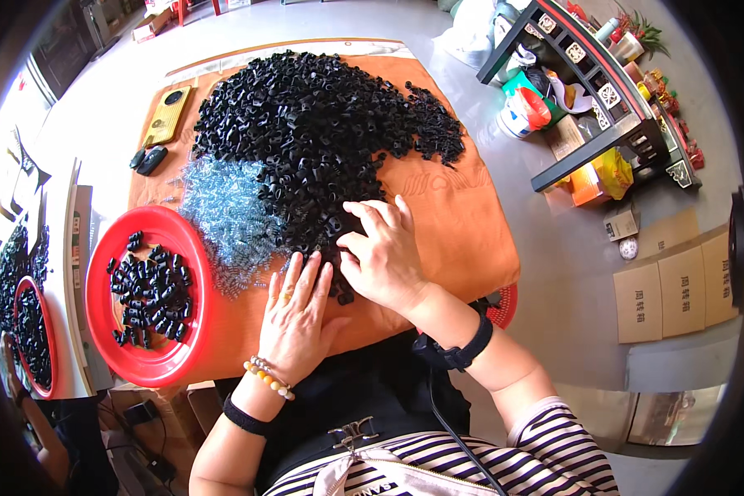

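A big heap of small black plastic pieces (pixel 306 116) covers the middle of the orange-covered table (pixel 455 223). My left hand (pixel 293 318) lies flat at the heap's near edge, fingers stretched and touching the pieces there. Just right of it, my right hand (pixel 380 260) reaches over the near edge with bent, parted fingers; I see nothing held in it. Left of the heap spreads a pile of tiny shiny, pale bluish parts (pixel 227 219) that look like springs. Small black cylindrical pieces (pixel 153 289) lie in a round red tray (pixel 99 310) at the left.
A yellow phone-like object (pixel 167 116) and a small dark object (pixel 150 160) lie at the table's far left. Part of a red basket (pixel 504 306) shows beneath the right edge. Flat cardboard boxes (pixel 682 293) and a dark shelf (pixel 587 74) stand right. Another person's arm (pixel 45 438) appears lower left.
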`<state>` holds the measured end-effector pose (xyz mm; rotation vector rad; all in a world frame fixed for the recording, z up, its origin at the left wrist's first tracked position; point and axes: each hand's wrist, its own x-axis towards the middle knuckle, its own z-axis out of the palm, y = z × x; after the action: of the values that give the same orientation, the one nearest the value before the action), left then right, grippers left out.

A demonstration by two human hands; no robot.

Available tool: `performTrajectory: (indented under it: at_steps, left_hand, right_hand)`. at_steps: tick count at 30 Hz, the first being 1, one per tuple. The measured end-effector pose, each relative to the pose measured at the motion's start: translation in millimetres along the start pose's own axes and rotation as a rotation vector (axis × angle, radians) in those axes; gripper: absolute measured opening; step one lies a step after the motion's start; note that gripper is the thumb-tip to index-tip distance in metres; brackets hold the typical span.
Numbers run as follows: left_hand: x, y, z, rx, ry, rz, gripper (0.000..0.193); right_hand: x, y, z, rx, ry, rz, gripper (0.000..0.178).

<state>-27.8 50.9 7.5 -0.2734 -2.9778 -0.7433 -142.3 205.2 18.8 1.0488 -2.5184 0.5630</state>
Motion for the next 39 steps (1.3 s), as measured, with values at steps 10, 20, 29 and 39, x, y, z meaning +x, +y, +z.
performTrajectory:
  at_steps: [10,20,29,39]
  left_hand:
    - [0.7,-2.0,-1.6,-0.033,0.051,0.013,0.074]
    - [-2.9,-0.7,0.1,-0.040,0.094,0.006,0.071]
    - [-2.0,-0.9,0.3,-0.032,0.108,-0.008,0.075]
    - [-2.5,-1.0,0.5,-0.040,0.121,-0.025,0.082]
  right_hand:
    - [12.3,0.7,-1.6,-0.062,-0.192,-0.083,0.016]
    - [11.5,2.0,3.0,-0.108,-0.139,-0.155,0.010]
    - [15.6,14.6,-5.4,-0.049,0.013,-0.284,0.011]
    - [37.7,118.4,-26.7,0.230,0.366,0.235,0.010]
